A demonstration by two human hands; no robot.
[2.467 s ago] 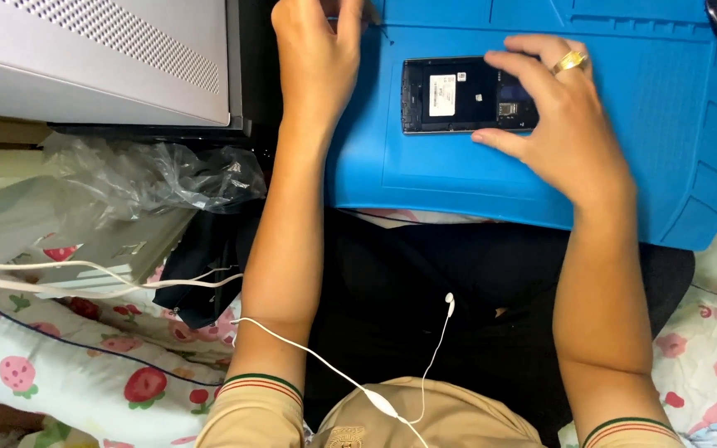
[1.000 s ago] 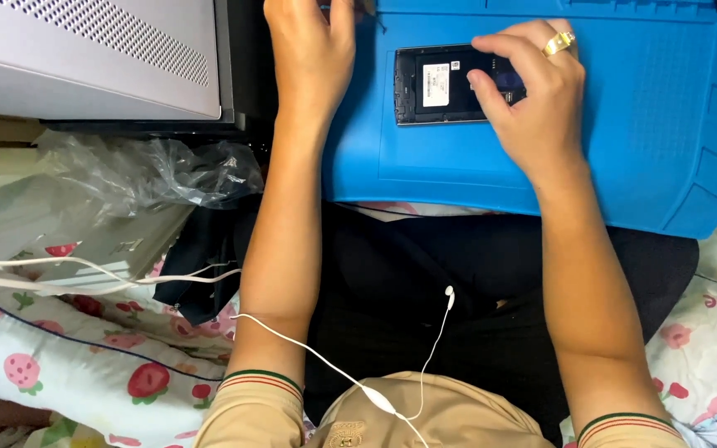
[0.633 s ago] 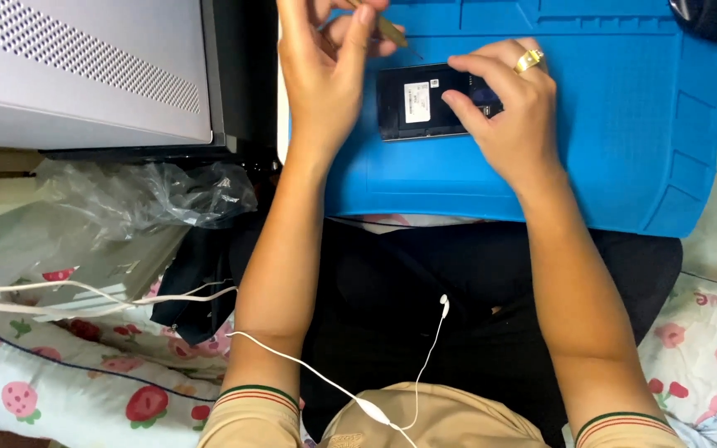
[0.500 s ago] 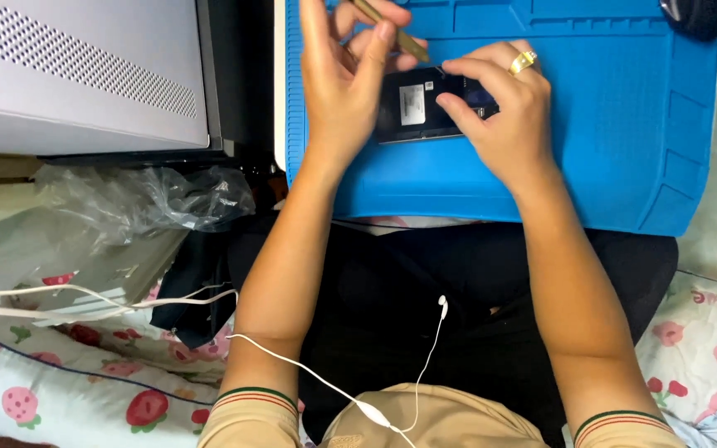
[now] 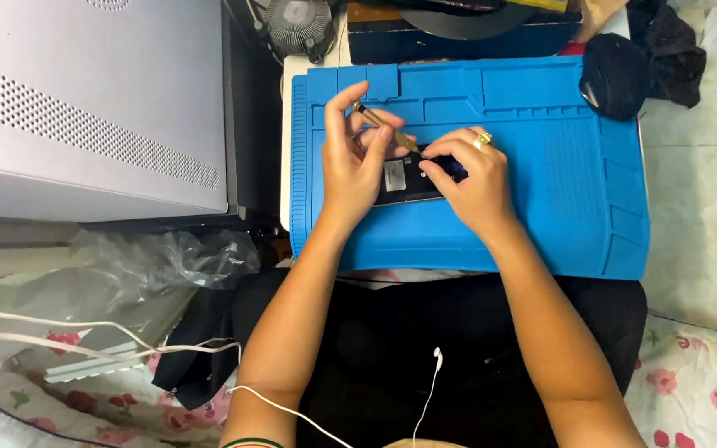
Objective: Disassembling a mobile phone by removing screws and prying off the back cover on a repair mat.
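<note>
Two hands are working over a blue silicone repair mat: the left hand is gripping a slim brass-coloured tool, while the right hand is pinning a dark flat phone steady.

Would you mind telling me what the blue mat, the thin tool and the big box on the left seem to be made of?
The blue mat looks like matte silicone or soft rubber: moulded raised ribs and compartments, no glare. The thin tool in the left hand looks like brass-coloured metal, though painted plastic is possible. The silver box appears to be sheet metal with a satin finish, with rows of punched vent holes.
</note>
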